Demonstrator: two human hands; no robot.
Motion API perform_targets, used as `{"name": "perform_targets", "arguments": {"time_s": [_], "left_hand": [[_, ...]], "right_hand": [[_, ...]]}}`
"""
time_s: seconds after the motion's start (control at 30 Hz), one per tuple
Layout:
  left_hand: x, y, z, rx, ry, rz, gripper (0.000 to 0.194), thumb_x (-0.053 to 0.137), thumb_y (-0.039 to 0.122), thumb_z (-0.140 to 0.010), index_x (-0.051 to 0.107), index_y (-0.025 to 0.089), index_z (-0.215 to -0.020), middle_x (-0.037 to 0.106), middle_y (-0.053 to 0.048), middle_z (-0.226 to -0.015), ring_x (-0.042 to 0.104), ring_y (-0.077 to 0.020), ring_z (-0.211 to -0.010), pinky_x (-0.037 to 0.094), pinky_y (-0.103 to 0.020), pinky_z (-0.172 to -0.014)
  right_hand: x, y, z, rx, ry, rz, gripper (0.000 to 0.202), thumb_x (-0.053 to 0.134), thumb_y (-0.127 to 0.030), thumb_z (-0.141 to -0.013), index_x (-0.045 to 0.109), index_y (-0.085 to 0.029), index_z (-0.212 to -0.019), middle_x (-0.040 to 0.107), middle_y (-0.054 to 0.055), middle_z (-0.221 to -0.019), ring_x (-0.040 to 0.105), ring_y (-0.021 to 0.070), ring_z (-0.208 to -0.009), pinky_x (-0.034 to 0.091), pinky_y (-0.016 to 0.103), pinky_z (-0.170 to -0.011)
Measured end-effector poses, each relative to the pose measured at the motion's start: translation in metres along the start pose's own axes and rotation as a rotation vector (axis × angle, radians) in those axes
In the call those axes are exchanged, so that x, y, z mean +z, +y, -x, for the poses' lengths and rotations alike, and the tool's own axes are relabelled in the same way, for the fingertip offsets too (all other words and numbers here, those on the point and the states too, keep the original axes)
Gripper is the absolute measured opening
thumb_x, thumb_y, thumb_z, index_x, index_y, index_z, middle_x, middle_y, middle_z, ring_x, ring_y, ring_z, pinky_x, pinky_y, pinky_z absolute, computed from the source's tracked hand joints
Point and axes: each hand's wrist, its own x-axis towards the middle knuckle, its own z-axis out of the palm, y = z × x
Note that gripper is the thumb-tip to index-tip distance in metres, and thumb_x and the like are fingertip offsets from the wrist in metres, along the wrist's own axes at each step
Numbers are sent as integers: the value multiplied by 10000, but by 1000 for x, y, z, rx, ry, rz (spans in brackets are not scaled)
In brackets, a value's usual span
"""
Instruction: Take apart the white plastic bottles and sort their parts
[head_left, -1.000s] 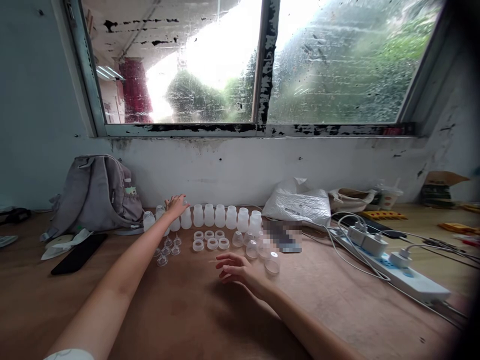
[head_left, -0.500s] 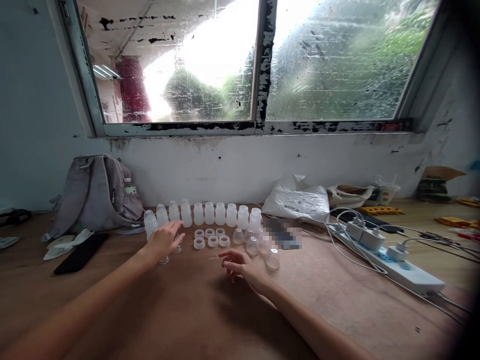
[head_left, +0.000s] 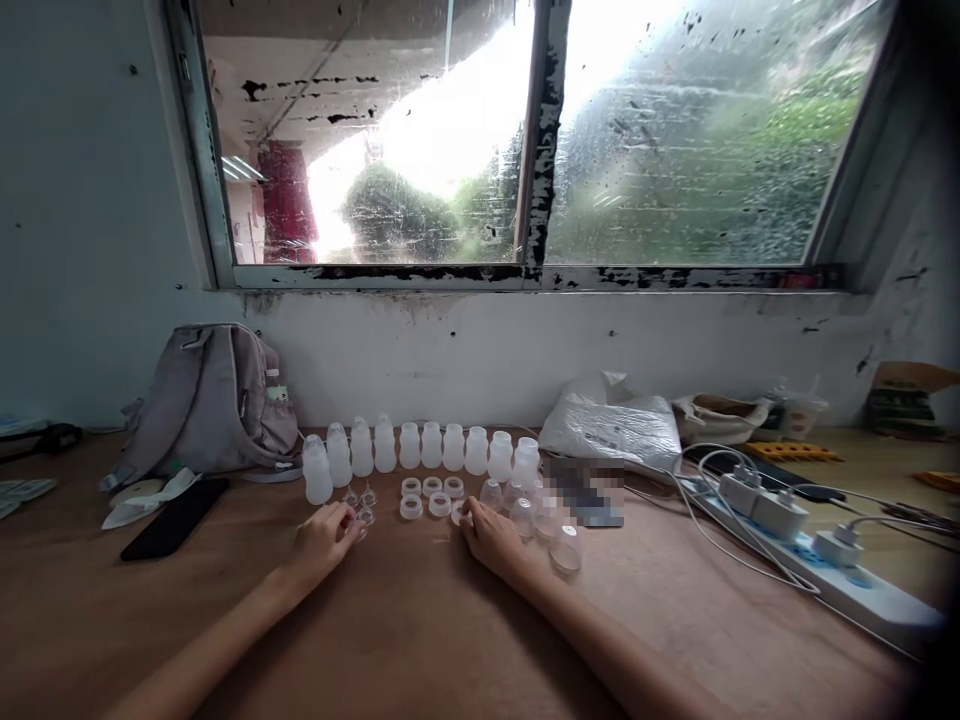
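Observation:
My left hand (head_left: 324, 545) is closed at the near edge of a small group of clear bottle teats (head_left: 367, 497), its fingertips pinching one teat (head_left: 362, 530). My right hand (head_left: 495, 538) has its thumb and fingers closed on a white collar ring (head_left: 456, 513), partly hidden by them. Several more collar rings (head_left: 411, 507) lie to the left of that hand. Behind stands a curved row of frosted baby bottles (head_left: 453, 448); the ones at the left end have tops fitted, such as the capped bottle (head_left: 317, 472). Clear domed caps (head_left: 565, 550) sit right of my right hand.
A grey backpack (head_left: 214, 400) leans on the wall at left, with a black phone (head_left: 174, 518) before it. A silver bag (head_left: 611, 420), a cloth pouch (head_left: 720, 418) and a power strip (head_left: 810, 545) with cables occupy the right. A blurred patch (head_left: 589, 490) lies behind the caps.
My left hand has come back from the bottles to the teats and closed. My right hand has moved from over the bare table onto a collar ring. The view has shifted slightly.

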Motion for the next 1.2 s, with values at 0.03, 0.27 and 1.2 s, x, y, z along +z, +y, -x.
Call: {"name": "perform_targets", "arguments": {"time_s": [0.03, 0.27, 1.2], "left_hand": [[2, 9, -1, 64, 34, 34, 203, 392, 373, -798, 518, 217, -763, 565, -22, -749, 530, -172, -740, 398, -268, -672], [31, 84, -24, 302, 42, 229, 170, 425, 333, -800, 539, 215, -845, 570, -33, -803, 538, -174, -780, 420, -275, -711], [68, 85, -13, 420, -53, 278, 168, 457, 172, -754, 491, 182, -919, 549, -50, -873, 507, -182, -839, 409, -308, -770]], "right_hand": [[0, -1, 2, -15, 4, -9, 206, 323, -227, -832, 483, -177, -953, 597, 89, -904, 558, 185, -779, 349, 255, -621], [-1, -6, 14, -118, 21, 5, 168, 414, -349, -796, 456, -192, -841, 562, 46, -837, 535, 172, -718, 337, 246, -586], [9, -4, 12, -205, 207, -150, 99, 419, -269, -804, 456, -180, -826, 533, 27, -753, 498, 124, -610, 382, 226, -566]]}}
